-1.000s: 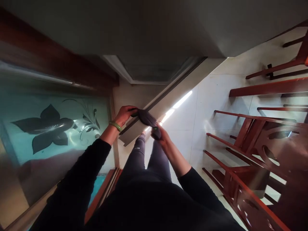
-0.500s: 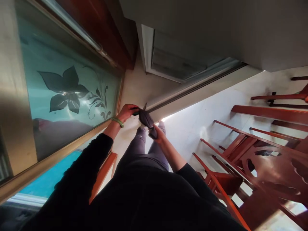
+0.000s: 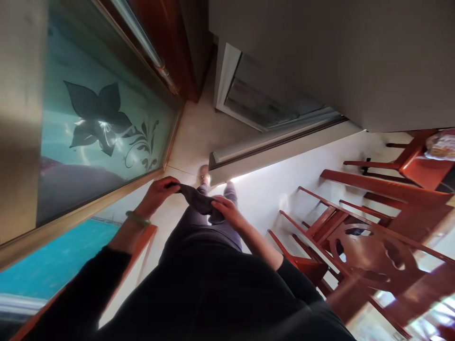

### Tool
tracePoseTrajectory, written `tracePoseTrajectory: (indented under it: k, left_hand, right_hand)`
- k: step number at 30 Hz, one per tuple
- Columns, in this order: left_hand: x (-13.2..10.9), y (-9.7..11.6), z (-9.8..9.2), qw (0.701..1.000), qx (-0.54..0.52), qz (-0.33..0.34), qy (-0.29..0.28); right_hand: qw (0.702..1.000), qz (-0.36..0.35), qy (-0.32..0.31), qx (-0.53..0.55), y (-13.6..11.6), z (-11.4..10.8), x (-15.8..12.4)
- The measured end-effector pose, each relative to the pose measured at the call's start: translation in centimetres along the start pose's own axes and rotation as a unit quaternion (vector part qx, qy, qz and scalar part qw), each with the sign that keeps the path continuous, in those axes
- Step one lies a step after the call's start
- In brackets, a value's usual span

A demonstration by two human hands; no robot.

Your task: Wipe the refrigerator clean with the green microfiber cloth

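Note:
A dark grey cloth [image 3: 198,199], long and sock-like in shape, is stretched in front of my thighs between both hands. My left hand [image 3: 159,192], with a green bangle at the wrist, pinches its narrow upper end. My right hand [image 3: 227,210] is closed on the other end, and a short flap hangs below those fingers. The cloth sags a little in the middle. Below it show my dark trousers [image 3: 188,222] and one foot [image 3: 204,173] on the pale floor.
On the left is a glass door [image 3: 106,123] with a flower pattern. A grey panel [image 3: 302,57] and a low door track [image 3: 277,147] lie ahead. Red-brown wooden chairs [image 3: 369,251] stand at the right. A blue surface [image 3: 64,251] shows at the lower left.
Both hands have come lower and closer to my body, the left also moving left. The cloth, bunched before, is now drawn out longer between them. My view has shifted.

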State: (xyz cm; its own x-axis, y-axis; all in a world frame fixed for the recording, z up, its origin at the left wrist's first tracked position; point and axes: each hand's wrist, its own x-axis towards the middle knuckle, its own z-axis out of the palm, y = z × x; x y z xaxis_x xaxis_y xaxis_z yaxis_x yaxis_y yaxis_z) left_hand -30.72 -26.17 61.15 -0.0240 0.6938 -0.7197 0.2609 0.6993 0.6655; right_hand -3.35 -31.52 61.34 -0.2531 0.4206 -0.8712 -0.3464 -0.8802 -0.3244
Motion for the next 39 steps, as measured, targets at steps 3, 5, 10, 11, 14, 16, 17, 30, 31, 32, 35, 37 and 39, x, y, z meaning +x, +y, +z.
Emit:
tracePoseTrajectory:
  k: [3, 5, 10, 11, 14, 16, 17, 30, 31, 32, 35, 37, 39]
  left_hand:
    - [-3.8, 3.8, 3.9, 0.988, 0.019, 0.151, -0.028]
    - [-5.1, 5.8, 7.3, 0.966, 0.058, 0.248, -0.038]
    - [-4.3, 5.9, 11.6, 0.941, 0.109, 0.322, -0.006]
    - [-3.8, 5.5, 11.3, 0.945, 0.091, 0.315, -0.015]
    - [-1.3, 5.1, 9.4, 0.960, 0.027, 0.279, 0.000]
    - [1.4, 5.8, 8.2, 0.962, 0.006, 0.270, 0.050]
    - [3.1, 6.4, 7.9, 0.960, 0.008, 0.271, 0.062]
    - [12.9, 6.5, 15.1, 0.915, 0.200, 0.253, -0.243]
    - [12.8, 7.0, 16.3, 0.914, 0.194, 0.258, -0.246]
    - [13.0, 7.6, 17.7, 0.913, 0.187, 0.263, -0.249]
    - [14.5, 10.2, 22.2, 0.910, 0.167, 0.275, -0.260]
    - [15.8, 11.5, 24.3, 0.909, 0.152, 0.284, -0.263]
    - [16.5, 11.9, 24.5, 0.912, 0.137, 0.285, -0.262]
  right_hand:
    - [0.997, -0.071, 0.017, 0.026, -3.0, 1.3, -2.4]
    - [0.994, -0.088, 0.016, 0.063, -4.5, 2.5, -3.3]
    - [0.993, -0.089, -0.061, 0.042, -6.7, 3.3, -5.0]
    - [0.992, -0.101, -0.077, 0.013, -7.2, 2.8, -5.4]
    - [0.970, -0.191, -0.040, -0.147, -9.2, -0.2, -5.5]
    - [0.915, -0.306, 0.077, -0.253, -11.2, -3.1, -4.1]
    - [0.866, -0.379, 0.149, -0.291, -12.3, -4.6, -2.9]
    - [0.540, -0.661, 0.319, -0.413, -18.2, -14.3, 7.6]
    - [0.529, -0.674, 0.323, -0.402, -17.8, -14.3, 7.3]
    - [0.518, -0.685, 0.332, -0.390, -17.4, -14.3, 7.1]
    - [0.513, -0.688, 0.361, -0.365, -17.0, -14.0, 6.6]
    - [0.518, -0.687, 0.374, -0.347, -17.0, -13.7, 6.7]
    - [0.519, -0.694, 0.379, -0.325, -17.3, -13.3, 7.0]
